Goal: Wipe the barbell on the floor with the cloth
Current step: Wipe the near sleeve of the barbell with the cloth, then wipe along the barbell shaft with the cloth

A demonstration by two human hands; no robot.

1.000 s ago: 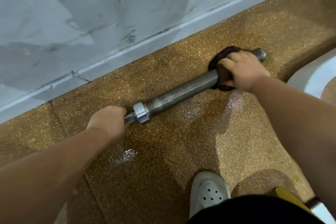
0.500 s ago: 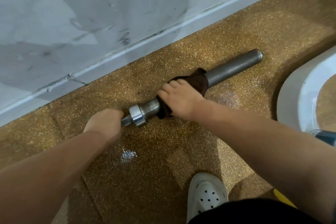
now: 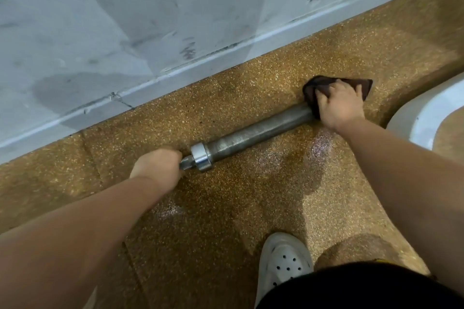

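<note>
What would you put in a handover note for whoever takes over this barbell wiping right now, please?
Left grip: holds the thin shaft beside the collar, steadying the barbell on the floor.
Right grip: grips the brown cloth over the sleeve's far end.
Done: wiping is under way; how much is clean, cannot tell.
Left: probably more passes over sleeve, collar and shaft.

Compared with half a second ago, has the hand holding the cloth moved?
Yes. The right hand slid the cloth along the barbell, away from the shiny collar, out to the bar's far end.
</note>
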